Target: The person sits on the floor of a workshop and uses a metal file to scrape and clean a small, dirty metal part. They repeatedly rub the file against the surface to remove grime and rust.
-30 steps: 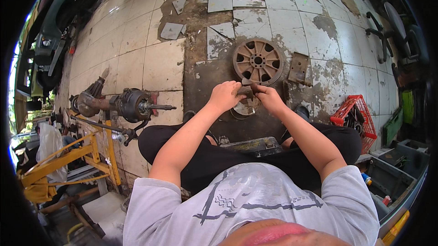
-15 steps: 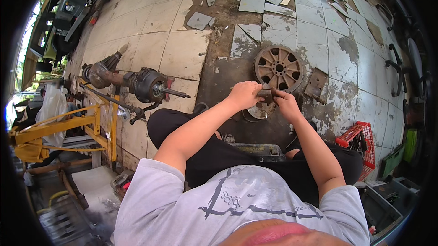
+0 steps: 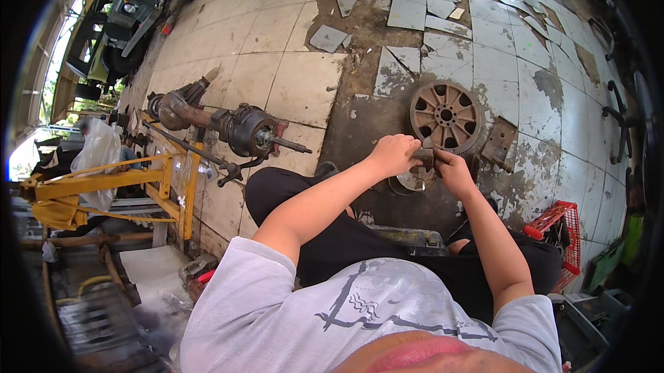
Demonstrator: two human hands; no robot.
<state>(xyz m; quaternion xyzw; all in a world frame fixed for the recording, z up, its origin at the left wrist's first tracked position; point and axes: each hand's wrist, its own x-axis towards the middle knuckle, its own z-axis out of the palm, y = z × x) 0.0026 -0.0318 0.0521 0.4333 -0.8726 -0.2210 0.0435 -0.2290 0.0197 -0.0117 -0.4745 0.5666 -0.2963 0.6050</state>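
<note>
My left hand [image 3: 397,154] is closed on one side of a small, brownish metal part [image 3: 424,158] whose exact kind I cannot make out. From the other side, the fingers of my right hand [image 3: 455,172] pinch the same part. Under the hands, partly hidden by them, is a round, shallow metal piece [image 3: 413,183] with a shiny face. Just beyond my hands a rusty toothed flywheel [image 3: 423,106] lies flat on the floor, with spokes and bolt holes around its centre. Beside it rests a rusty rectangular metal plate [image 3: 499,143].
An axle assembly [image 3: 242,131] with a protruding shaft sits at the left, near a yellow metal frame [image 3: 104,186]. A red plastic basket [image 3: 568,234] stands by my right knee. Broken tiles [image 3: 328,38] lie farther off, and a vehicle [image 3: 128,23] stands at the far left.
The whole view has shifted, so everything appears farther right and slightly lower. Both hands keep their hold on the metal part, with little change in their pose.
</note>
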